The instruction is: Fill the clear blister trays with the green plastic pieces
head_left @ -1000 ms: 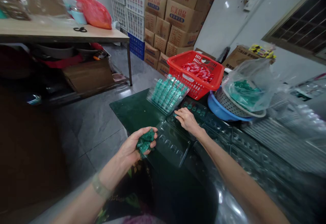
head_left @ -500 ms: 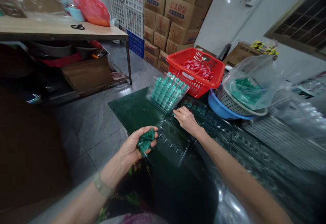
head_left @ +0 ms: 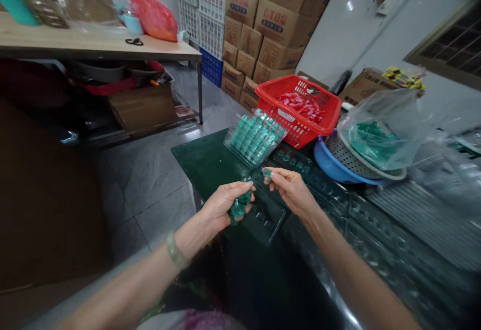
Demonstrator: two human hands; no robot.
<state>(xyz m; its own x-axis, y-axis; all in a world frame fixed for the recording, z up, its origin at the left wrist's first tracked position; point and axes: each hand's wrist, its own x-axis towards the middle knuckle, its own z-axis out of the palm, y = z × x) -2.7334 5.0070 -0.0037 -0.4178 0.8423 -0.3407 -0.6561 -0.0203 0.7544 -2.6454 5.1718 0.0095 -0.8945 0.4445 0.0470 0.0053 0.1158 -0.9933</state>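
Observation:
Several green wrapped pieces fill my left hand, whose fingers curl around them above the dark green table. My right hand pinches one small green piece between thumb and fingertips. Beneath my hands lies a clear plastic tray with a row of moulded hollows, partly hidden by the left hand. Just beyond, another clear tray has green pieces in its hollows. A stack of filled trays with green pieces stands at the far side of the table.
Behind the stack is a red basket of red-wrapped pieces. At right, a blue basin holds a grey colander with a clear bag of green pieces. More clear trays cover the right side. A wooden table stands at back left.
My right hand has lifted off the tray, a green piece now showing in its fingertips. My left hand has moved right and up, closer to the right hand. The view has shifted slightly.

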